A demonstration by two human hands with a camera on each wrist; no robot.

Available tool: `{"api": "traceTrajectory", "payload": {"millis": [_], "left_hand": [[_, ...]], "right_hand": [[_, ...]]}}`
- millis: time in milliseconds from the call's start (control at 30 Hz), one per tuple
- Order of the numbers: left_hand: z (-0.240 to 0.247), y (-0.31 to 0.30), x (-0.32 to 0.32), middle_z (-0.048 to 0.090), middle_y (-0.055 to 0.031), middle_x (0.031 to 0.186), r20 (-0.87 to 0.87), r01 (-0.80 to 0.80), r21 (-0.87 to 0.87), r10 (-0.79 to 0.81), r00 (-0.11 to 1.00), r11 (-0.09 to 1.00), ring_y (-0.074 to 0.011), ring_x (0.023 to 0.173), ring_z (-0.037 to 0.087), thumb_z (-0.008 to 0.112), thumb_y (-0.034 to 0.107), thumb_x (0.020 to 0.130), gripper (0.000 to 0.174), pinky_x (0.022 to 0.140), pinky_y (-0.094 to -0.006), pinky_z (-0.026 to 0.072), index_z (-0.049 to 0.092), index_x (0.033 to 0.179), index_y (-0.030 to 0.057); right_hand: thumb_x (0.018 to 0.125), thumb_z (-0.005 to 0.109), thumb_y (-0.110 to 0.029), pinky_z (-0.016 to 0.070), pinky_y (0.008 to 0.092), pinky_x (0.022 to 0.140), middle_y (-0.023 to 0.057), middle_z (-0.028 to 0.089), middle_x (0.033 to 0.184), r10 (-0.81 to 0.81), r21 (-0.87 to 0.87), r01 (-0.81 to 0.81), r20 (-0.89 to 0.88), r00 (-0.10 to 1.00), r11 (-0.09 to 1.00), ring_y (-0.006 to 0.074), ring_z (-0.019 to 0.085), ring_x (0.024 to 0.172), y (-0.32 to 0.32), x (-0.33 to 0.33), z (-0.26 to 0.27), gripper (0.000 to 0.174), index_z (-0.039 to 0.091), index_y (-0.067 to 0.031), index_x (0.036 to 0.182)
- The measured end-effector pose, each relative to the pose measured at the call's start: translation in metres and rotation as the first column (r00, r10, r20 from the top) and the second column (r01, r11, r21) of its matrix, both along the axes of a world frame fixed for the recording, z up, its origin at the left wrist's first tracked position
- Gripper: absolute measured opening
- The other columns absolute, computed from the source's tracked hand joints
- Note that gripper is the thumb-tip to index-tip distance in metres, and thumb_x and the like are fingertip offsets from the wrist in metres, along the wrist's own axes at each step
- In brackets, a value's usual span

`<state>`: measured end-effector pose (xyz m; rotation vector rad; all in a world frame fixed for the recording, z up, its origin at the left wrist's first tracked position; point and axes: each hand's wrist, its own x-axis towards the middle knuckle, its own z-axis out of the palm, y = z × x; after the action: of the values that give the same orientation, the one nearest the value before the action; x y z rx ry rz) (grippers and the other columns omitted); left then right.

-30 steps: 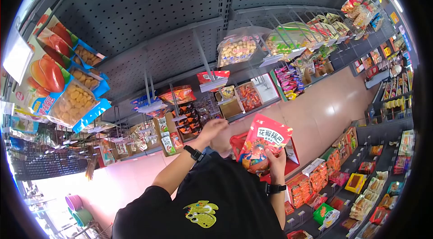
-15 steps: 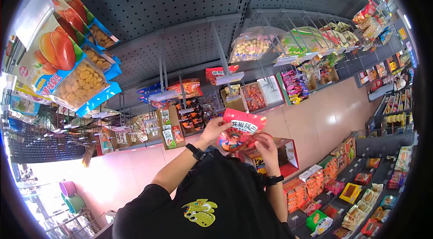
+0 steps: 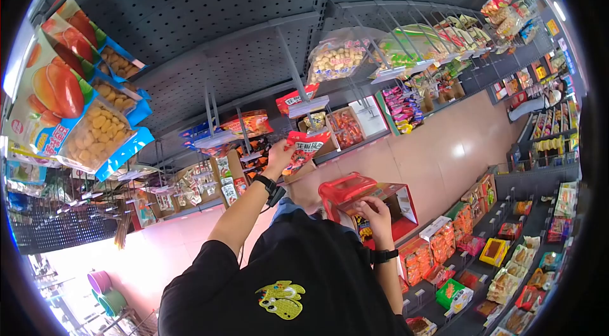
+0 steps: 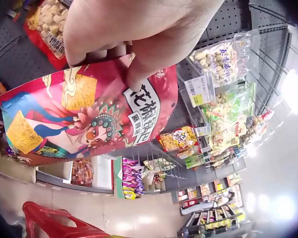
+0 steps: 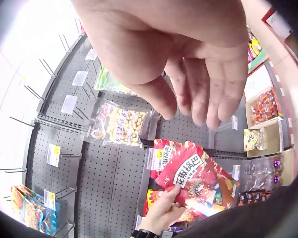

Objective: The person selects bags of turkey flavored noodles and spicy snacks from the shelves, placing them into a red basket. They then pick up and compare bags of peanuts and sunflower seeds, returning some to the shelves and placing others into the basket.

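My left hand pinches a red snack packet by its edge, just below the hanging rack. In the left wrist view the hand has its thumb over the front of the packet. A similar red packet hangs on a hook close behind. The right wrist view shows the held packet overlapping the hanging one. My right hand is empty beside a red basket, its fingers loosely bent; the right wrist view shows this hand from close up.
Metal hooks and price-tag holders stick out from the pegboard. Bags of nuts hang to the right of the red packets, mango-printed bags at far left. Boxes of snacks line the right shelf.
The packet has gone from my right hand, through both hands, to my left alone. My left hand has moved it up and left to the rack; my right hand has let go.
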<state>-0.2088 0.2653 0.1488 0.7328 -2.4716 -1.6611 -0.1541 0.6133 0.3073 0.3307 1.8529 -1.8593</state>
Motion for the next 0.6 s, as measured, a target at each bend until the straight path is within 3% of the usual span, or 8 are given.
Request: {"api": "traceTrajectory", "payload": {"millis": [100, 200, 400, 567, 600], "left_hand": [[0.004, 0.004, -0.008, 0.071, -0.0133, 0.085, -0.024, -0.02, 0.082, 0.022, 0.999, 0.996, -0.0248, 0.077, 0.068, 0.072, 0.026, 0.087, 0.023, 0.072, -0.0363, 0.0517, 0.07, 0.094, 0.0043], [0.002, 0.007, -0.014, 0.07, -0.0041, 0.085, -0.03, -0.094, 0.37, 0.113, 0.993, 0.924, -0.0096, 0.075, 0.062, 0.071, 0.019, 0.09, 0.018, 0.069, -0.0281, 0.0486, 0.069, 0.099, 0.0032], [0.018, 0.012, -0.018, 0.07, -0.0035, 0.085, -0.039, -0.125, 0.445, 0.158, 0.987, 0.887, -0.0081, 0.075, 0.061, 0.071, 0.016, 0.09, 0.016, 0.067, -0.0266, 0.0473, 0.068, 0.097, 0.0023], [0.003, 0.012, -0.018, 0.067, -0.0018, 0.083, -0.056, -0.137, 0.407, 0.174, 0.983, 0.903, -0.0079, 0.074, 0.059, 0.07, 0.014, 0.09, 0.012, 0.066, -0.0261, 0.0462, 0.068, 0.096, 0.0033], [0.001, 0.012, -0.018, 0.067, -0.0022, 0.084, -0.063, -0.151, 0.474, 0.204, 0.977, 0.868, -0.008, 0.074, 0.058, 0.07, 0.013, 0.091, 0.011, 0.065, -0.0262, 0.0462, 0.067, 0.095, 0.0032]], "right_hand": [[0.095, 0.063, -0.01, 0.0549, 0.0262, 0.079, 0.009, 0.07, 0.101, -0.022, 0.005, 0.022, 0.0, 1.0, 1.0, 0.0148, 0.068, 0.09, 0.004, 0.002, 0.003, 0.02, 0.063, 0.0011, 0.112], [0.096, 0.063, -0.011, 0.0548, 0.0254, 0.08, 0.0087, 0.069, 0.103, -0.032, 0.024, 0.032, 0.015, 0.999, 0.999, 0.0145, 0.068, 0.091, 0.007, 0.007, 0.002, 0.021, 0.062, 0.0007, 0.113], [0.095, 0.063, -0.01, 0.0549, 0.0263, 0.079, 0.0095, 0.07, 0.102, -0.083, -0.013, 0.083, 0.028, 0.996, 0.996, 0.0154, 0.068, 0.089, 0.01, 0.012, -0.002, 0.021, 0.062, 0.0012, 0.113], [0.094, 0.065, -0.01, 0.0544, 0.0259, 0.078, 0.0098, 0.071, 0.099, -0.135, -0.028, 0.135, 0.025, 0.991, 0.99, 0.0153, 0.068, 0.088, 0.011, 0.015, -0.007, 0.021, 0.064, 0.0016, 0.111], [0.094, 0.065, -0.011, 0.0543, 0.0257, 0.077, 0.0095, 0.071, 0.098, -0.13, -0.029, 0.13, 0.027, 0.991, 0.991, 0.015, 0.068, 0.088, 0.012, 0.016, -0.01, 0.021, 0.064, 0.0016, 0.111]]}}
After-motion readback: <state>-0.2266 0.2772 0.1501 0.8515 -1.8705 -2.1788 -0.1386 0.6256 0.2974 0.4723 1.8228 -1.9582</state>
